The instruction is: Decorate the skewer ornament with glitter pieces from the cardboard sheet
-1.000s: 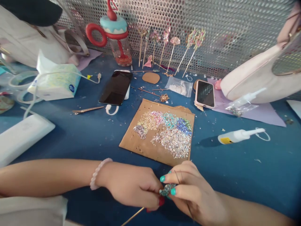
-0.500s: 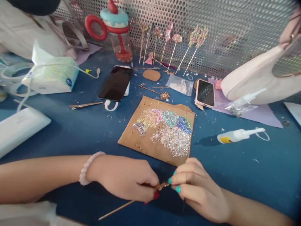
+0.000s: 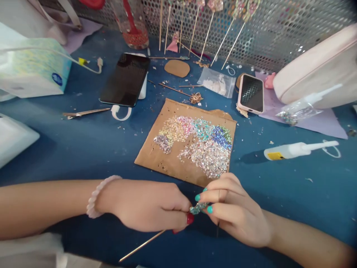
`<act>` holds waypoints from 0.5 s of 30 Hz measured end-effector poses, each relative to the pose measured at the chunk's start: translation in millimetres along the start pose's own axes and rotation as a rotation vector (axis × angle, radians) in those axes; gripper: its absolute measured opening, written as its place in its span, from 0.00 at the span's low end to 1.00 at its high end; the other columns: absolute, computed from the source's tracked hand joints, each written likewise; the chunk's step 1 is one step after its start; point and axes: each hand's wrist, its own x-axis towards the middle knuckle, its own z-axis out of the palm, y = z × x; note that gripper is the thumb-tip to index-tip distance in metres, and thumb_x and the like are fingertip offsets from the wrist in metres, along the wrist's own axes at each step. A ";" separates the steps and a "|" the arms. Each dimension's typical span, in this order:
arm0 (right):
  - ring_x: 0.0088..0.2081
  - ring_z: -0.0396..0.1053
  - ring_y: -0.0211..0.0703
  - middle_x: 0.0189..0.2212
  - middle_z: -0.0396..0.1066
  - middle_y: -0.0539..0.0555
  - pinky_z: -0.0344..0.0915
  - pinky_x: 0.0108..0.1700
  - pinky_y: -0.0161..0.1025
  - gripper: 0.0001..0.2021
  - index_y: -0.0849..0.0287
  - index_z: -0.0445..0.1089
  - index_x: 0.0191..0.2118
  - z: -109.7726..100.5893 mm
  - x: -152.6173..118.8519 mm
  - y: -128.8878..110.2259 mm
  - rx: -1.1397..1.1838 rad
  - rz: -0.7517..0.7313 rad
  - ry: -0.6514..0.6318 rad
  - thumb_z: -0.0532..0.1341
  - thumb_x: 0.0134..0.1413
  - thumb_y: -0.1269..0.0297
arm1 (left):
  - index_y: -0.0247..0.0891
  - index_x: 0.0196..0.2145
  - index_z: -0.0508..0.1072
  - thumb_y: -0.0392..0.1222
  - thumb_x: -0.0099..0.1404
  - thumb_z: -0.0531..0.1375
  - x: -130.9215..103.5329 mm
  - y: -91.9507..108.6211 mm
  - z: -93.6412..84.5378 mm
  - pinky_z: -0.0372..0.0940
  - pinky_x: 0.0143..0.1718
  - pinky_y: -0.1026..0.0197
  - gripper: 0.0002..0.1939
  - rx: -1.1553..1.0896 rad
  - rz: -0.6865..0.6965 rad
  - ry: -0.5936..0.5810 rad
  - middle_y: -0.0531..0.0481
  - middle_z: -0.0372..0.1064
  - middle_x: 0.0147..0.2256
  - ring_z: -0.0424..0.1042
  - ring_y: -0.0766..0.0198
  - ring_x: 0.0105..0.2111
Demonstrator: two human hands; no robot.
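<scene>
My left hand (image 3: 150, 204), with a pale bead bracelet and a red thumbnail, is closed on a thin gold hair stick (image 3: 141, 246). Its bare shaft slants out below the hand toward the lower left. At the stick's head, an ornament (image 3: 198, 208) covered in teal and silver sparkling stones shows between my two hands. My right hand (image 3: 237, 212), with teal nails, pinches the ornament's other end. A thin dark tool (image 3: 218, 227) pokes down from under the right fingers; most of it is hidden. Just beyond the hands lies brown cardboard (image 3: 156, 160) bearing heaps of coloured rhinestones (image 3: 210, 158).
A white glue bottle (image 3: 287, 152) lies at right. Farther back are a pink-cased phone (image 3: 251, 93), a bag of white bits (image 3: 217, 82), a black phone (image 3: 125, 80) and a metal clip (image 3: 86, 113). Several decorated sticks (image 3: 206, 37) stand along the perforated metal panel. A tissue box (image 3: 36, 69) is at left.
The ornament has turned, its gold side giving way to the teal stones. Both hands have shifted slightly upward in view. The camera has tipped down and nearer to the table.
</scene>
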 end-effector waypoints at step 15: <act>0.40 0.71 0.37 0.37 0.76 0.50 0.63 0.46 0.41 0.08 0.56 0.64 0.40 -1.1 3.6 12.7 -0.012 0.183 0.081 0.60 0.58 0.76 | 0.38 0.25 0.66 0.31 0.68 0.51 -17.4 -4.8 6.3 0.47 0.22 0.58 0.13 0.863 0.146 0.487 0.52 0.65 0.24 0.62 0.63 0.22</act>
